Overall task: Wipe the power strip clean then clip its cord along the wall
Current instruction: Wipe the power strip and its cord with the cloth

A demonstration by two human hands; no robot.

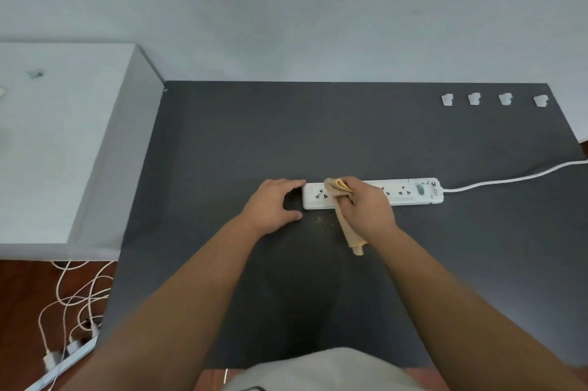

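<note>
a dark grey tabletop (318, 136) met a pale wall (318, 8). the white power strip (404, 193) lay across its middle, its cord (509, 180) trailing right. the right hand (366, 209) gripped a folded beige cloth (337, 193) on the strip; the left hand (273, 202), fingers spread, braced the strip's end. four white clips (474, 98) sat near the wall.

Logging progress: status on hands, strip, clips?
Left hand bracing power strip end. Right hand rubbing cloth on it. Cord loose; four clips unused. Nothing blocking.
</note>
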